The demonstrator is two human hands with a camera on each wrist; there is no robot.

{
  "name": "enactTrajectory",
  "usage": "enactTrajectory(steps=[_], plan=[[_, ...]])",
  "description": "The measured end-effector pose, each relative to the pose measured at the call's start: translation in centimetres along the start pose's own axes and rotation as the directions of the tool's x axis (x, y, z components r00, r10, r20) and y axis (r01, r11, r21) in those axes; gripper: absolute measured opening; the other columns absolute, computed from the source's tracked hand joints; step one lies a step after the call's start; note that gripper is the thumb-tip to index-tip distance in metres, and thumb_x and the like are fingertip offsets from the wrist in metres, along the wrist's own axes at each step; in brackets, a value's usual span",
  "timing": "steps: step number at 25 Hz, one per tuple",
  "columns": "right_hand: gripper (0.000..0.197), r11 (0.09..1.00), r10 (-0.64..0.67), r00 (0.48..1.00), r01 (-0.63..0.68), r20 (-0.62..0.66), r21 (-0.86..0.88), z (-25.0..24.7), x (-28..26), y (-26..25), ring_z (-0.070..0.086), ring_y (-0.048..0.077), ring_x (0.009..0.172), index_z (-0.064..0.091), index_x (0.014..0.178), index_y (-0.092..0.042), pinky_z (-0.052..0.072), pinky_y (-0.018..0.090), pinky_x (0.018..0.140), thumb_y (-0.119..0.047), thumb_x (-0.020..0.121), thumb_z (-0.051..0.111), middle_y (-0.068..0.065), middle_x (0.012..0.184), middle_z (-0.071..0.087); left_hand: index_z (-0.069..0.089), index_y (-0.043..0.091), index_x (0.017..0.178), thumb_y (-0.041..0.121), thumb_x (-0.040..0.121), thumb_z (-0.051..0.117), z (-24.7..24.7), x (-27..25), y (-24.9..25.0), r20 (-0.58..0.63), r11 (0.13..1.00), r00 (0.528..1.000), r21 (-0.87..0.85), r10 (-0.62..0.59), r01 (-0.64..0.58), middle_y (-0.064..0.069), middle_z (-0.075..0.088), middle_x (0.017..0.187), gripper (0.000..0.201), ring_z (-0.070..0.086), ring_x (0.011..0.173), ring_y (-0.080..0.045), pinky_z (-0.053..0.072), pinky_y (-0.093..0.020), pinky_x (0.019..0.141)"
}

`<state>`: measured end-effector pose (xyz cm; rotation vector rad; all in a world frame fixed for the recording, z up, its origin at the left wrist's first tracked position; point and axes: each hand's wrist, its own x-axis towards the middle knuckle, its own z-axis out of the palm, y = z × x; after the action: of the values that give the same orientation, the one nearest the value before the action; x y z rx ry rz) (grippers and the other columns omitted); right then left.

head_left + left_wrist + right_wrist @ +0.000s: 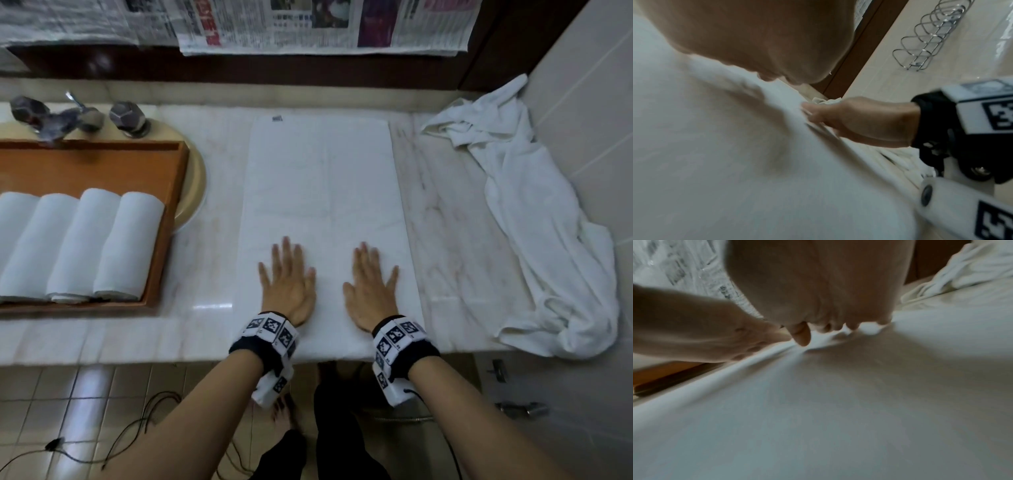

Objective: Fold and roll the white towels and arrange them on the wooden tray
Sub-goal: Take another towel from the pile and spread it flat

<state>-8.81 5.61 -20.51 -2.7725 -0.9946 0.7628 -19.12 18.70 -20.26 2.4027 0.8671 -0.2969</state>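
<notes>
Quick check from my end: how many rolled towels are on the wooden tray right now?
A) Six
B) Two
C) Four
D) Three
C: the head view shows four rolled towels lying side by side in the wooden tray, while both hands rest flat on the folded towel on the counter.

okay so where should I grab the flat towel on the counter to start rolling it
Probably the near short edge of the flat towel, pinched at both corners from the counter's front. It lies lengthwise away, and the left hand and right hand already rest flat there.
</notes>
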Motion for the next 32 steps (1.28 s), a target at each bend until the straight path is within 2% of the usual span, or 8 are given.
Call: enactTrajectory(steps=[3, 8, 13, 18, 22, 27, 29, 32], plan=[[0.062, 0.975, -0.211, 0.974, 0.215, 0.079, -0.048, -1.7, 3.3, -0.8, -0.022, 0.015, 0.146, -0.012, 0.154, -0.018, -0.011, 0.054, 0.116, -0.032, 0.104, 0.022, -0.006, 0.158, -0.026, -0.012, 0.022, 0.153, 0.042, 0.103, 0.008, -0.8, 3.3, 1.7, 0.110, 0.992, 0.986, 0.011, 0.123, -0.125, 0.005, -0.025, 0.158, 0.057, -0.024, 0.145, -0.014, -0.015, -0.047, 0.117], [0.072, 0.957, 0.290, 0.954, -0.291, 0.078, -0.004, -4.9, 7.5, 2.1, -0.028, 0.018, 0.144, -0.021, 0.150, -0.014, -0.017, 0.059, 0.111, -0.049, 0.101, 0.018, 0.002, 0.154, -0.034, -0.014, 0.019, 0.153, 0.048, 0.102, 0.010, -3.9, 7.4, -1.1, -0.052, 0.908, 0.907, -0.046, -0.419, 0.417, -0.001, -0.029, 0.157, 0.064, -0.027, 0.144, -0.021, -0.014, -0.051, 0.117], [0.064, 0.990, -0.137, 0.985, 0.138, 0.105, 0.000, -5.2, 10.9, -0.8, -0.025, 0.016, 0.145, -0.017, 0.152, -0.020, -0.012, 0.058, 0.115, -0.040, 0.103, 0.019, -0.007, 0.153, -0.033, -0.012, 0.030, 0.153, 0.044, 0.103, 0.006, -3.6, 11.1, 3.0, 0.106, 0.996, 0.991, -0.028, 0.081, -0.079, 0.006, -0.026, 0.158, 0.055, -0.027, 0.144, -0.016, -0.019, -0.046, 0.115], [0.073, 0.933, 0.344, 0.937, -0.349, 0.065, 0.089, -9.4, 14.9, 2.1, -0.026, 0.019, 0.144, -0.017, 0.151, -0.012, -0.016, 0.060, 0.112, -0.050, 0.100, 0.019, 0.001, 0.156, -0.031, -0.010, 0.023, 0.154, 0.049, 0.102, 0.010, -7.2, 15.1, 0.9, -0.066, 0.868, 0.873, -0.167, -0.484, 0.469, 0.002, -0.025, 0.158, 0.062, -0.025, 0.145, -0.022, -0.019, -0.048, 0.114], [0.062, 0.984, -0.180, 0.977, 0.179, 0.113, 0.023, -9.7, 18.4, -0.8, -0.023, 0.016, 0.145, -0.012, 0.153, -0.021, -0.013, 0.057, 0.115, -0.042, 0.104, 0.017, -0.007, 0.156, -0.028, -0.005, 0.029, 0.154, 0.042, 0.104, 0.008, -6.5, 18.6, 5.3, 0.072, 0.994, 0.997, -0.109, 0.028, -0.020, 0.004, -0.022, 0.159, 0.054, -0.023, 0.145, -0.017, -0.018, -0.043, 0.114], [0.070, 0.962, 0.260, 0.962, -0.266, 0.087, 0.068, -12.1, 21.7, 2.5, -0.028, 0.016, 0.144, -0.019, 0.151, -0.018, -0.019, 0.061, 0.108, -0.050, 0.100, 0.017, -0.004, 0.156, -0.032, -0.004, 0.026, 0.155, 0.047, 0.103, 0.010, -9.6, 22.1, 1.2, -0.080, 0.842, 0.853, -0.231, -0.516, 0.487, 0.003, -0.018, 0.161, 0.058, -0.019, 0.147, -0.022, -0.012, -0.052, 0.117], [0.067, 0.996, 0.060, 0.995, -0.065, 0.073, 0.060, -12.1, 22.5, 0.1, -0.028, 0.017, 0.143, -0.018, 0.151, -0.018, -0.020, 0.060, 0.108, -0.045, 0.102, 0.019, -0.005, 0.156, -0.031, -0.008, 0.024, 0.154, 0.046, 0.103, 0.007, -9.1, 22.6, 4.4, -0.030, 0.962, 0.972, -0.156, -0.231, 0.224, 0.004, -0.022, 0.159, 0.058, -0.023, 0.145, -0.018, -0.016, -0.047, 0.116], [0.062, 0.986, -0.168, 0.979, 0.167, 0.113, 0.019, -11.8, 24.2, 0.3, -0.025, 0.015, 0.145, -0.014, 0.153, -0.021, -0.015, 0.059, 0.113, -0.037, 0.104, 0.020, -0.008, 0.157, -0.028, -0.007, 0.031, 0.154, 0.044, 0.102, 0.002, -8.1, 24.1, 4.9, 0.063, 0.993, 0.996, -0.102, 0.058, -0.052, 0.009, -0.022, 0.159, 0.054, -0.025, 0.144, -0.011, -0.019, -0.042, 0.116]])
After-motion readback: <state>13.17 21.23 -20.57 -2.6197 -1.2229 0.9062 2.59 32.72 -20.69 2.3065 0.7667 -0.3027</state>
